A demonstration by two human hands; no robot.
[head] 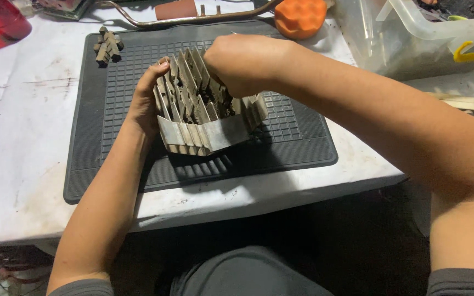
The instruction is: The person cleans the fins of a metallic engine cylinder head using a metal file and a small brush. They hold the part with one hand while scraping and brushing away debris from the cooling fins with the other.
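A dirty grey finned metal engine part stands tilted on a black ribbed rubber mat. My left hand grips its left side, fingers wrapped over the fins. Over the top of the fins my right hand is closed, its fingertips down among them. Whether it holds a small tool is hidden by the hand.
A small dark finned metal piece lies at the mat's far left corner. Behind are an orange foam pad, a bent metal pipe and a red object. A clear plastic tub stands at the right. The white table edge runs near my lap.
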